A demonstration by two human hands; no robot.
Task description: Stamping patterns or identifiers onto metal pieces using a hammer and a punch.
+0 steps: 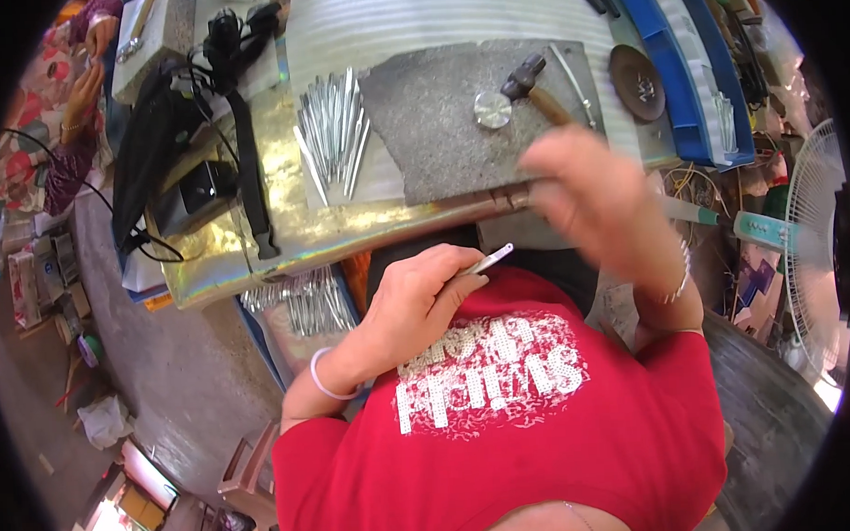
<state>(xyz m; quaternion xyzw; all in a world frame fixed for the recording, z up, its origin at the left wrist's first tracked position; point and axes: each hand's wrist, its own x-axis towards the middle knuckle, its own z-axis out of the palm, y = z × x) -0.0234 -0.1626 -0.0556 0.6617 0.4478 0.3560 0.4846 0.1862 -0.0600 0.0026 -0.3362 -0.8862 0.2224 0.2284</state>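
My left hand (417, 299) is closed in front of my chest around a slim silver metal piece (496, 257), whose flat end with a small hole sticks out past the fingers. My right hand (596, 199) is smeared by motion at the table's front edge, just below the wooden handle of a hammer (525, 78). Its fingers are too blurred to read. The hammer lies on a dark grey slab (439, 125) beside a round shiny metal disc (492, 110). A thin metal rod (573, 82) lies at the slab's right side.
Many slim silver pieces (334, 138) are heaped left of the slab, and more fill a tray (300, 305) below the table. A brown round plate (637, 82) and blue bin (681, 88) stand right. Black bag (159, 153), fan (818, 252), and another person's hands (87, 90) are around.
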